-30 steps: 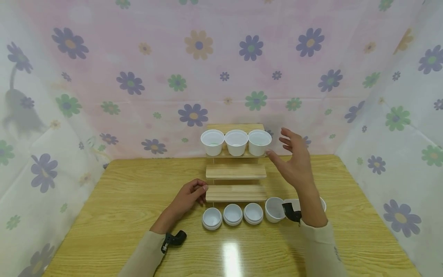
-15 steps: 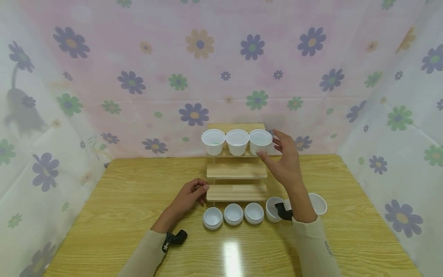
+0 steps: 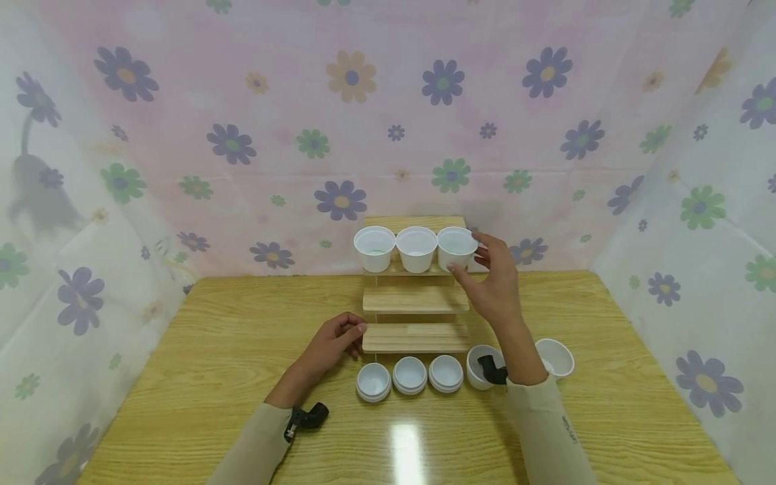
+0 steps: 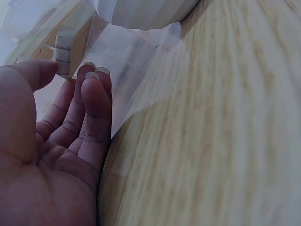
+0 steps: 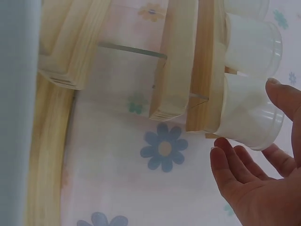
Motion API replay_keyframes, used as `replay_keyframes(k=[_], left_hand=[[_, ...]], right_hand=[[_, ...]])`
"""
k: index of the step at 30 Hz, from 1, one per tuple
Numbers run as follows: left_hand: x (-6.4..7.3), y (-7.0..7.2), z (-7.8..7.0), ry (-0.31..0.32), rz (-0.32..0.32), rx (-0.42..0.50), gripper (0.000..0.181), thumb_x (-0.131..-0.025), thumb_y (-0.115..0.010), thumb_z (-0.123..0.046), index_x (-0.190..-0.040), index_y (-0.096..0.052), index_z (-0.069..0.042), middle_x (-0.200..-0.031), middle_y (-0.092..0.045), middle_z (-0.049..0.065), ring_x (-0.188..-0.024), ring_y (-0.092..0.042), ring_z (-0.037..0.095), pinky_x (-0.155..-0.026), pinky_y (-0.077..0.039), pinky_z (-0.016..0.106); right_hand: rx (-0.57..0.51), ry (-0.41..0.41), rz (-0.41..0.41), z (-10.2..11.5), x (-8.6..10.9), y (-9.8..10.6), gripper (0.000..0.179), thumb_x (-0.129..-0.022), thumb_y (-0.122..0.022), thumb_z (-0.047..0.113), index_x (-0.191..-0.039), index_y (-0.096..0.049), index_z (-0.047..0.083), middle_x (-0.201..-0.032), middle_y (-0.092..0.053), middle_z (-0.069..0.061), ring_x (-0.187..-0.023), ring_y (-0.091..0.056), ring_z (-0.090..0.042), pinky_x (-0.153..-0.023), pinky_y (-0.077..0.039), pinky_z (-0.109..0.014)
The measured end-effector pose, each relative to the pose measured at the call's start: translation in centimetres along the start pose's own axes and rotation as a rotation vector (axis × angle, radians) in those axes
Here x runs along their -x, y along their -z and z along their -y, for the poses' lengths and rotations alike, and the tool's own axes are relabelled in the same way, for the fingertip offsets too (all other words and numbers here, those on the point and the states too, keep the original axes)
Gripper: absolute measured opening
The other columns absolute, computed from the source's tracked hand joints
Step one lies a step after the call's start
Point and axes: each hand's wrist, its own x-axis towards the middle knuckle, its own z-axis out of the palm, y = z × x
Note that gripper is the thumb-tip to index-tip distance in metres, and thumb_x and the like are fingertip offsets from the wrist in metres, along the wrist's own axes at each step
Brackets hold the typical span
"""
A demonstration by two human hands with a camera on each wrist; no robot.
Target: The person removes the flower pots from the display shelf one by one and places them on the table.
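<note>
A tiered display stand with pale wooden shelves (image 3: 415,300) and clear side panels (image 4: 136,52) stands toward the back of the table. Three white plastic cups sit side by side on an upper tier: a left cup (image 3: 374,250), a middle cup (image 3: 416,250) and a right cup (image 3: 455,250). My right hand (image 3: 494,286) curves round the right cup, thumb in front and fingers at its right side; the right wrist view shows this cup (image 5: 247,110) between them. My left hand (image 3: 330,343) pinches the left end of the lowest shelf (image 4: 66,54), its other fingers curled beside the clear panel.
Three small white tubs (image 3: 409,376) stand in a row before the stand. To their right are a larger white cup (image 3: 477,377), partly behind the right wrist camera (image 3: 490,370), and another white container (image 3: 555,357) beyond the forearm. A flowered cloth (image 3: 273,155) hangs behind the table.
My right hand has moved left from beside the right cup, and its thumb and fingers have come round it. The left hand stays at the lowest shelf's end.
</note>
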Motion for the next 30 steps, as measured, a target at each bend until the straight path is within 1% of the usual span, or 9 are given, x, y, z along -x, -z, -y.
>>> replay_keyframes(k=[5, 12, 17, 20, 24, 27, 30], left_hand=[[0.0, 0.0, 0.2, 0.004, 0.003, 0.005, 0.029, -0.113, -0.057, -0.025, -0.126, -0.063, 0.000, -0.091, -0.066, 0.013, -0.080, -0.066, 0.025, -0.071, -0.061, 0.035], [0.0, -0.1, 0.2, -0.001, 0.000, -0.009, 0.028, -0.113, -0.057, -0.025, -0.125, -0.063, -0.001, -0.091, -0.067, 0.014, -0.080, -0.066, 0.025, -0.071, -0.061, 0.035], [0.0, 0.0, 0.1, 0.004, 0.000, -0.009, 0.028, -0.113, -0.057, -0.025, -0.125, -0.063, -0.001, -0.091, -0.066, 0.014, -0.080, -0.066, 0.025, -0.071, -0.061, 0.035], [0.0, 0.0, 0.0, 0.005, 0.000, -0.004, 0.028, -0.113, -0.057, -0.025, -0.125, -0.063, -0.001, -0.091, -0.066, 0.013, -0.080, -0.066, 0.025, -0.071, -0.061, 0.036], [0.0, 0.0, -0.1, 0.004, 0.004, 0.003, 0.028, -0.113, -0.057, -0.024, -0.125, -0.062, 0.000, -0.091, -0.066, 0.013, -0.080, -0.066, 0.025, -0.071, -0.061, 0.035], [0.0, 0.0, -0.2, 0.001, 0.006, 0.003, 0.028, -0.113, -0.057, -0.024, -0.125, -0.062, 0.000, -0.091, -0.066, 0.012, -0.081, -0.066, 0.025, -0.071, -0.061, 0.035], [0.1, 0.0, -0.3, -0.001, 0.006, 0.000, 0.028, -0.113, -0.056, -0.024, -0.125, -0.062, 0.000, -0.091, -0.066, 0.013, -0.080, -0.066, 0.025, -0.071, -0.061, 0.035]], right_hand=[[-0.016, -0.002, -0.011, -0.4, 0.1, -0.1, 0.063, -0.088, -0.087, 0.003, -0.141, -0.055, -0.005, -0.134, -0.058, -0.026, -0.118, -0.067, -0.044, -0.103, -0.056, -0.054], [-0.063, -0.012, -0.046, -0.7, 0.0, -0.1, 0.056, -0.088, -0.087, 0.004, -0.135, -0.058, -0.005, -0.130, -0.062, -0.025, -0.111, -0.070, -0.043, -0.101, -0.057, -0.054], [-0.090, -0.010, -0.076, -0.7, 0.0, -0.2, 0.055, -0.086, -0.087, -0.002, -0.133, -0.058, -0.008, -0.129, -0.062, -0.029, -0.110, -0.070, -0.047, -0.100, -0.056, -0.058], [-0.091, -0.004, -0.088, -0.1, 0.0, -0.2, 0.054, -0.086, -0.085, -0.007, -0.132, -0.056, -0.013, -0.129, -0.060, -0.034, -0.110, -0.069, -0.051, -0.100, -0.055, -0.061], [-0.089, -0.004, -0.093, 2.0, 0.0, 0.2, 0.052, -0.086, -0.082, -0.011, -0.129, -0.054, -0.019, -0.127, -0.058, -0.040, -0.109, -0.068, -0.054, -0.099, -0.054, -0.064], [-0.080, 0.000, -0.100, 3.3, 0.0, 0.5, 0.050, -0.086, -0.082, -0.011, -0.126, -0.055, -0.019, -0.125, -0.059, -0.038, -0.108, -0.068, -0.053, -0.099, -0.055, -0.061], [-0.089, -0.001, -0.108, 3.5, 0.0, 0.6, 0.048, -0.086, -0.082, -0.012, -0.123, -0.055, -0.019, -0.125, -0.059, -0.037, -0.108, -0.068, -0.051, -0.099, -0.055, -0.061]])
